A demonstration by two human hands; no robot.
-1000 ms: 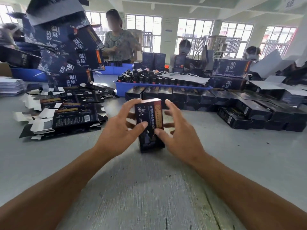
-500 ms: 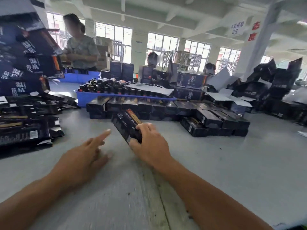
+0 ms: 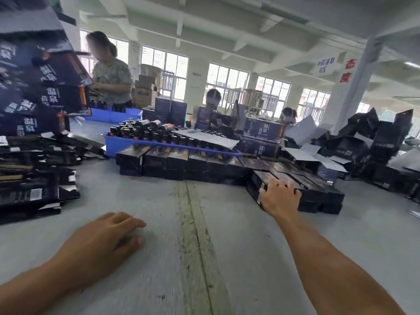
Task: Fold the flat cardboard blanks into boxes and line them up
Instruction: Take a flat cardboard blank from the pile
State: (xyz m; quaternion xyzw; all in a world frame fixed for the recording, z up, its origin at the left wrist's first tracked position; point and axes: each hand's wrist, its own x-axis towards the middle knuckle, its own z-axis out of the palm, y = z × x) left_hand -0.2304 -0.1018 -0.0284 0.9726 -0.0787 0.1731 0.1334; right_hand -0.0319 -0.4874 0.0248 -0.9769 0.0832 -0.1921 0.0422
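My right hand (image 3: 280, 196) reaches far forward and grips a dark folded box (image 3: 261, 178), thumb on its near end and fingers over its top. The box lies at the near right end of a double row of folded dark boxes (image 3: 177, 160) that runs across the table. My left hand (image 3: 102, 242) rests on the grey table (image 3: 193, 258) with loosely curled fingers and holds nothing. A stack of flat dark cardboard blanks (image 3: 29, 189) lies at the left edge of the view.
Behind the row stands a blue tray (image 3: 111, 146) full of dark bottles. Larger printed cartons (image 3: 34, 87) tower at the left, and a heap of dark open cartons (image 3: 381, 151) fills the right. A person (image 3: 111, 73) works at the far side.
My right hand carried the folded box from the table's middle out to the right end of the row. My left hand let go of it and dropped to the table.
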